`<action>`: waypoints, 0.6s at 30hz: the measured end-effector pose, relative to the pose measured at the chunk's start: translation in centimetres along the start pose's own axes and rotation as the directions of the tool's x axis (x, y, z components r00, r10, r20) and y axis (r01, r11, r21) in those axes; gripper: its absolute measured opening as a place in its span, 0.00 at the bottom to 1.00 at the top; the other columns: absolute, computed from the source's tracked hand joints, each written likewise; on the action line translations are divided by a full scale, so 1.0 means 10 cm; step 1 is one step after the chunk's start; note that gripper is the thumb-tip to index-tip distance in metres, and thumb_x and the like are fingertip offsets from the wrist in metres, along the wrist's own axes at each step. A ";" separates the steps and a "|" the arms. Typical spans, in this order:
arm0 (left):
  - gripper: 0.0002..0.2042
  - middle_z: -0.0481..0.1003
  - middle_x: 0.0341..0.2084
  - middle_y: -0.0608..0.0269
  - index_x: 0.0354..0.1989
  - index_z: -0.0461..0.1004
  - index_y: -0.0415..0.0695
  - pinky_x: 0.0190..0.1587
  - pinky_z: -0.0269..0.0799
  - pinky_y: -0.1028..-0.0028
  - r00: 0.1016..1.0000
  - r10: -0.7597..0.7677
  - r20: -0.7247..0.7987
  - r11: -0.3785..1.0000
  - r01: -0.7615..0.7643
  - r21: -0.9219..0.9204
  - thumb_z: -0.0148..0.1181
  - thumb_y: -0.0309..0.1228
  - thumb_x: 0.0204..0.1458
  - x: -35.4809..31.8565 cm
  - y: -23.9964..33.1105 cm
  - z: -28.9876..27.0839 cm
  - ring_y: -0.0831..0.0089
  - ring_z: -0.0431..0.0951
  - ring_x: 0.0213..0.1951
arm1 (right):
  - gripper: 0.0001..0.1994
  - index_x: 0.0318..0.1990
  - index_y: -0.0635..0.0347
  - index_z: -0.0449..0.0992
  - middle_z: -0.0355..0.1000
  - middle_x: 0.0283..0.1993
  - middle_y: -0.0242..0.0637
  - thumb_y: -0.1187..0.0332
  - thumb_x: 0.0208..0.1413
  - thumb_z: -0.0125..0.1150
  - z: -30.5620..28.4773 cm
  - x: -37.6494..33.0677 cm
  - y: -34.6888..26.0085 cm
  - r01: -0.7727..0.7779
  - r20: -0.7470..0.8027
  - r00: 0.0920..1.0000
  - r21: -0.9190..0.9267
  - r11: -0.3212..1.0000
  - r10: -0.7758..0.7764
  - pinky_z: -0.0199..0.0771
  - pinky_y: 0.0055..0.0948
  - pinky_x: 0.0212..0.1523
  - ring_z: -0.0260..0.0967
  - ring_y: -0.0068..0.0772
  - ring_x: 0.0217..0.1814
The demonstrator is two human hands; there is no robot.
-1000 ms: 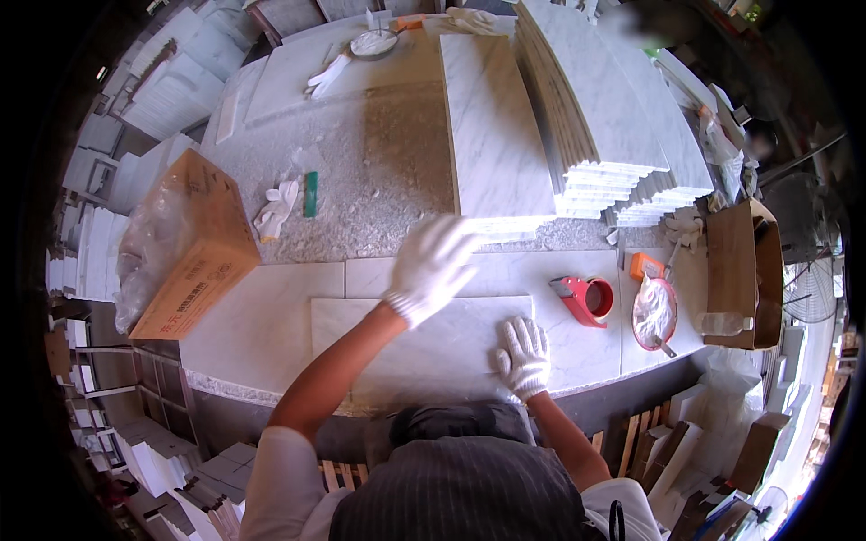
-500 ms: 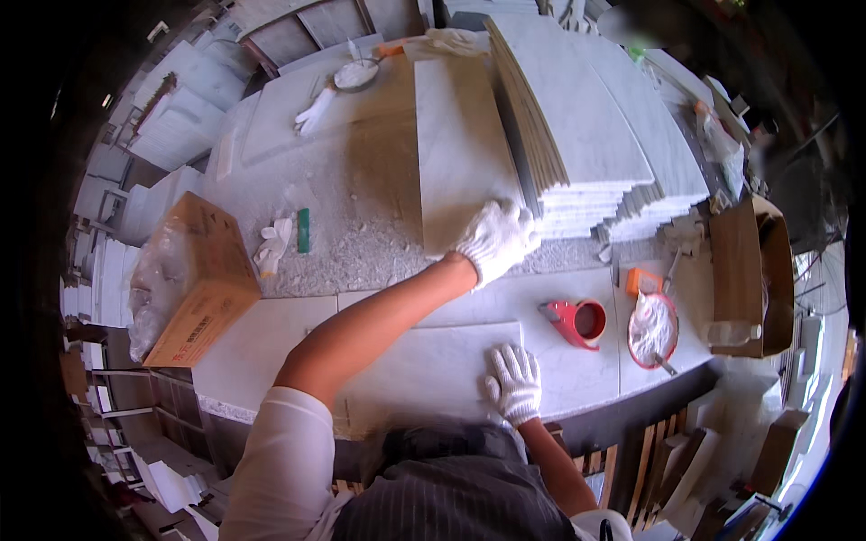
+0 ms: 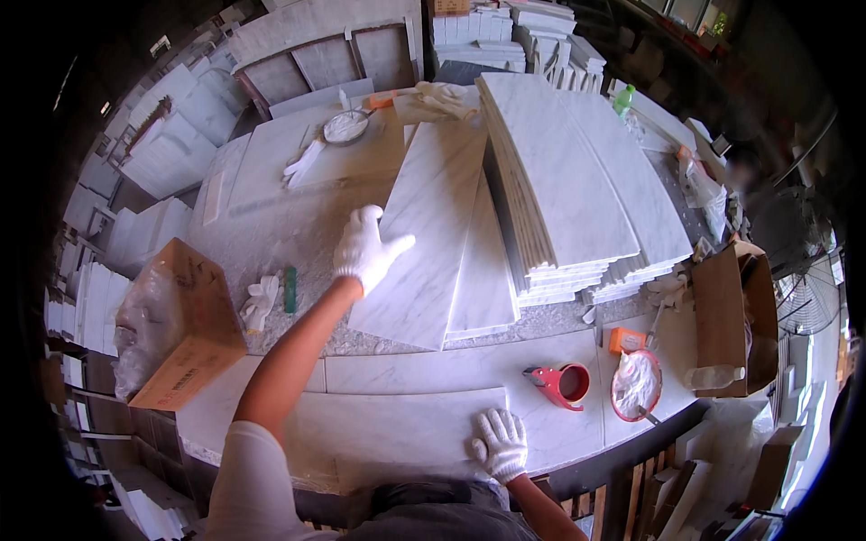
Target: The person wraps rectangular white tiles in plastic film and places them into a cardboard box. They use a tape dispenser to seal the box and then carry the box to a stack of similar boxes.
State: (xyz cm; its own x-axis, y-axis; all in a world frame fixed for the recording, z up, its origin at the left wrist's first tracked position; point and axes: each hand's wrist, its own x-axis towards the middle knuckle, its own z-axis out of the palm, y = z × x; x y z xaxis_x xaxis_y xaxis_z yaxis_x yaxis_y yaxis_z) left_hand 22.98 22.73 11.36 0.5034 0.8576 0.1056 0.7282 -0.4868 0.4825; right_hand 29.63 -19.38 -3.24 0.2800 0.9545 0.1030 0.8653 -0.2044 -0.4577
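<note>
My left hand (image 3: 368,251), in a white knit glove, is at the left edge of a long grey-veined marble slab (image 3: 424,243). Its thumb is spread out over the slab, apart from the fingers. That slab lies slanted, partly covering another slab (image 3: 487,279). My right hand (image 3: 502,444), gloved the same way, rests open near the right end of a slab (image 3: 406,424) along the near table edge. Tall stacks of marble slabs (image 3: 577,180) stand right of the slanted pair.
A cardboard box (image 3: 203,334) with plastic wrap sits left. Rightward are a red tape dispenser (image 3: 561,386), a red bowl of white paste (image 3: 637,383), an orange box (image 3: 627,340) and an open carton (image 3: 722,316). Loose gloves (image 3: 260,302) and a green block (image 3: 290,289) lie left.
The upper slab has swung left at its near end, uncovering the slab beneath. My left hand has moved from its near right corner to its left edge. My right hand stays on the near slab.
</note>
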 end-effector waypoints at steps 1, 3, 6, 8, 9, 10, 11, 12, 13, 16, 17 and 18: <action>0.37 0.71 0.55 0.50 0.59 0.66 0.37 0.59 0.65 0.64 0.966 -0.184 0.182 0.968 0.210 -0.136 0.65 0.54 0.49 0.19 -0.12 0.00 0.58 0.69 0.58 | 0.26 0.57 0.55 0.73 0.68 0.59 0.46 0.53 0.53 0.57 0.01 0.00 0.00 0.007 0.003 1.000 -0.010 1.000 -0.007 0.57 0.54 0.65 0.62 0.53 0.64; 0.41 0.65 0.64 0.52 0.64 0.61 0.31 0.67 0.56 0.68 0.760 -0.129 0.637 0.749 0.496 -0.439 0.62 0.54 0.52 0.41 -0.48 0.04 0.66 0.63 0.65 | 0.25 0.56 0.56 0.73 0.69 0.59 0.46 0.53 0.53 0.57 0.06 -0.02 0.01 0.019 0.011 1.000 -0.021 1.000 -0.019 0.57 0.54 0.65 0.62 0.53 0.64; 0.33 0.69 0.60 0.55 0.61 0.67 0.33 0.66 0.57 0.70 0.784 -0.072 0.617 0.715 0.471 -0.516 0.60 0.49 0.57 0.39 -0.44 0.13 0.70 0.66 0.62 | 0.25 0.54 0.58 0.74 0.69 0.57 0.48 0.53 0.52 0.58 -0.01 0.06 0.01 0.010 0.004 1.000 0.027 1.000 -0.010 0.59 0.54 0.63 0.64 0.54 0.61; 0.29 0.69 0.59 0.57 0.61 0.68 0.34 0.65 0.58 0.72 0.757 -0.033 0.653 0.503 0.577 -0.643 0.58 0.46 0.58 0.33 -0.53 0.20 0.71 0.67 0.61 | 0.24 0.54 0.57 0.74 0.69 0.56 0.46 0.53 0.53 0.57 0.01 0.03 -0.03 -0.011 0.038 0.999 0.012 1.000 0.010 0.60 0.53 0.63 0.64 0.53 0.61; 0.29 0.70 0.59 0.57 0.61 0.68 0.35 0.64 0.58 0.72 0.774 -0.046 0.631 0.500 0.565 -0.656 0.58 0.45 0.59 0.32 -0.49 0.19 0.72 0.67 0.61 | 0.24 0.55 0.55 0.74 0.69 0.57 0.44 0.53 0.53 0.57 -0.01 0.06 -0.01 -0.007 0.040 0.999 -0.013 1.000 0.007 0.60 0.52 0.63 0.65 0.51 0.61; 0.28 0.70 0.59 0.58 0.60 0.68 0.35 0.64 0.59 0.73 0.792 -0.062 0.607 0.496 0.553 -0.669 0.58 0.45 0.59 0.28 -0.44 0.20 0.72 0.67 0.61 | 0.24 0.55 0.54 0.74 0.69 0.57 0.43 0.52 0.54 0.56 -0.01 0.07 0.01 0.001 0.044 0.999 -0.038 0.999 0.001 0.60 0.51 0.62 0.65 0.49 0.61; 0.28 0.70 0.59 0.58 0.60 0.69 0.35 0.64 0.59 0.73 0.809 -0.081 0.582 0.491 0.541 -0.683 0.59 0.44 0.59 0.23 -0.41 0.20 0.73 0.67 0.61 | 0.24 0.55 0.53 0.74 0.70 0.57 0.43 0.52 0.54 0.56 0.05 0.02 -0.02 0.002 0.006 1.000 -0.026 1.000 -0.001 0.61 0.52 0.62 0.65 0.49 0.61; 0.23 0.75 0.52 0.60 0.55 0.73 0.35 0.60 0.64 0.74 0.838 -0.116 0.533 0.516 0.510 -0.688 0.59 0.41 0.59 0.20 -0.27 0.13 0.74 0.71 0.55 | 0.24 0.56 0.53 0.74 0.70 0.57 0.42 0.52 0.54 0.56 0.06 0.02 -0.01 0.000 -0.008 1.000 -0.023 1.000 -0.001 0.61 0.52 0.62 0.65 0.49 0.61; 0.21 0.76 0.49 0.61 0.53 0.74 0.36 0.57 0.66 0.75 0.845 -0.113 0.524 0.497 0.504 -0.706 0.60 0.40 0.58 0.19 -0.25 0.07 0.75 0.73 0.52 | 0.24 0.56 0.53 0.74 0.69 0.57 0.42 0.51 0.55 0.56 0.05 0.00 -0.01 0.004 -0.024 1.000 -0.024 1.000 -0.005 0.61 0.52 0.62 0.65 0.49 0.61; 0.13 0.79 0.36 0.67 0.46 0.78 0.37 0.44 0.72 0.79 0.879 -0.113 0.464 0.374 0.470 -0.799 0.62 0.33 0.56 0.05 -0.29 -0.14 0.80 0.76 0.39 | 0.24 0.57 0.53 0.73 0.68 0.59 0.41 0.51 0.55 0.56 0.11 -0.03 0.00 0.004 0.012 1.000 -0.055 0.998 -0.003 0.59 0.53 0.64 0.64 0.50 0.62; 0.13 0.79 0.36 0.67 0.46 0.78 0.36 0.42 0.72 0.79 0.889 -0.137 0.437 0.390 0.454 -0.801 0.63 0.32 0.56 -0.06 -0.27 -0.23 0.81 0.76 0.38 | 0.25 0.57 0.53 0.73 0.68 0.60 0.41 0.51 0.55 0.56 0.08 -0.03 0.02 -0.002 0.040 0.999 -0.053 0.999 0.004 0.59 0.53 0.64 0.64 0.50 0.63; 0.13 0.78 0.35 0.67 0.46 0.78 0.35 0.40 0.73 0.79 0.897 -0.168 0.408 0.422 0.440 -0.793 0.63 0.31 0.56 -0.21 -0.26 -0.39 0.81 0.76 0.37 | 0.25 0.57 0.55 0.72 0.67 0.60 0.45 0.52 0.55 0.54 0.06 -0.02 0.00 0.000 0.030 1.000 -0.007 1.000 0.000 0.56 0.55 0.65 0.61 0.54 0.64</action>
State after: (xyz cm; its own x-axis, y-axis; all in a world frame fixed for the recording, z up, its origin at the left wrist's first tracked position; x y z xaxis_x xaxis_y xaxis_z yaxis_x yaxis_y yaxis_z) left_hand 18.21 22.78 13.32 0.5189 0.7838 -0.3413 0.1601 0.3031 0.9394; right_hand 29.33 -19.49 -3.85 0.2676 0.9605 0.0758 0.8682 -0.2062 -0.4513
